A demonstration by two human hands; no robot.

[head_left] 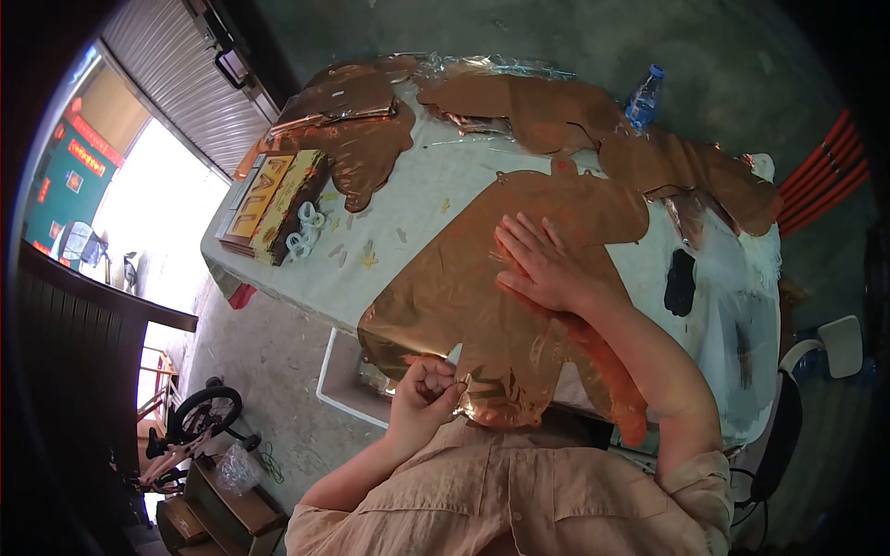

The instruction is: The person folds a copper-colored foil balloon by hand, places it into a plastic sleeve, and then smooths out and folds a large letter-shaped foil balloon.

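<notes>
A large shiny copper-coloured foil sheet (482,287), cut into an irregular shape, lies across the near part of the white-covered table (436,185) and hangs over its near edge. My right hand (542,264) rests flat on top of the sheet with fingers spread, pressing it down. My left hand (425,387) is at the sheet's near hanging edge, fingers pinched on that edge; whether it also holds a small tool is hidden.
More copper foil cut-outs (547,107) cover the far side of the table. A stack of gold-lettered boxes (273,199) and a white plastic piece (306,232) sit at the left end. A water bottle (642,97) stands far right. A black object (680,283) lies right.
</notes>
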